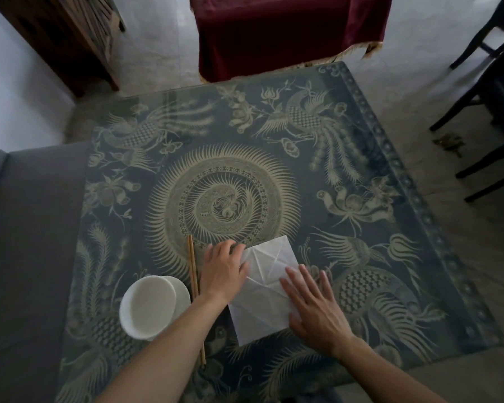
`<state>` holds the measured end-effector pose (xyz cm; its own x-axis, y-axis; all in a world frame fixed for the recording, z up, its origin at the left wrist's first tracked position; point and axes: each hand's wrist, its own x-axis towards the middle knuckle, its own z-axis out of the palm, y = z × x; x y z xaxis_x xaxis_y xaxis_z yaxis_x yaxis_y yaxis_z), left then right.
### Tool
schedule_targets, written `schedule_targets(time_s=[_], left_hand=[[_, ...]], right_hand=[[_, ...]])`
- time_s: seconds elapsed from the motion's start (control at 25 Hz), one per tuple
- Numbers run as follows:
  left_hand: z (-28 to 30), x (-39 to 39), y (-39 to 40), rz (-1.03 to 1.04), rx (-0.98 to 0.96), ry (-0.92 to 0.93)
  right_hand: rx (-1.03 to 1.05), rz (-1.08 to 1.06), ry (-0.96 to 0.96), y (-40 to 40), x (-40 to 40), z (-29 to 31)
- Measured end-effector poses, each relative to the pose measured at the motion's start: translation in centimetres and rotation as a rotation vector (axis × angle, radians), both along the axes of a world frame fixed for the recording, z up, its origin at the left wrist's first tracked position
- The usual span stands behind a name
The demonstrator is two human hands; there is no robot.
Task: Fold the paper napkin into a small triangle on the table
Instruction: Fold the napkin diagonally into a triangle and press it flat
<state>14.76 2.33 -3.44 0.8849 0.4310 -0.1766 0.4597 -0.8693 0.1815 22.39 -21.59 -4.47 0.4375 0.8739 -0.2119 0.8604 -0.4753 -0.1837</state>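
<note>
A white paper napkin (pixel 264 289) lies spread flat near the front of the patterned table (pixel 274 170), marked by several crease lines. My left hand (pixel 223 267) rests on the napkin's left edge, its fingers bent down onto the upper left corner. My right hand (pixel 312 306) lies flat on the napkin's right side with straight, spread fingers pressing the paper down.
A white bowl on a small white plate (pixel 150 305) stands left of my left arm. A pair of wooden chopsticks (pixel 195 292) lies between bowl and napkin. A grey sofa (pixel 26 242) borders the table's left; a dark red cloth (pixel 288 33) hangs beyond, dark chairs (pixel 483 91) stand right.
</note>
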Motion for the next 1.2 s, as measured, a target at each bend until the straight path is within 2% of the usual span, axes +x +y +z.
schedule_targets(time_s=[0.28, 0.44, 0.64, 0.92, 1.08, 1.2], left_hand=[[0.0, 7.1, -0.2, -0.257, -0.154, -0.049], [0.1, 9.9, -0.9, -0.289, -0.123, -0.016], [0.2, 10.5, -1.2, -0.303, -0.079, -0.064], [0.6, 12.3, -1.3, -0.33, -0.198, 0.101], [0.8, 11.5, -1.7, -0.36, -0.228, 0.072], [1.0, 11.1, -1.3, -0.302, -0.29, 0.044]], right_hand=[[-0.022, -0.006, -0.007, -0.5, -2.8, -0.3], [-0.019, 0.102, 0.006, -0.1, -3.7, -0.5], [-0.037, 0.077, 0.034, -0.3, -3.5, -0.3], [-0.016, 0.054, 0.073, -0.1, -3.6, -0.2], [-0.022, 0.063, 0.077, -0.2, -3.6, -0.3], [-0.011, 0.062, 0.066, -0.1, -3.6, -0.3]])
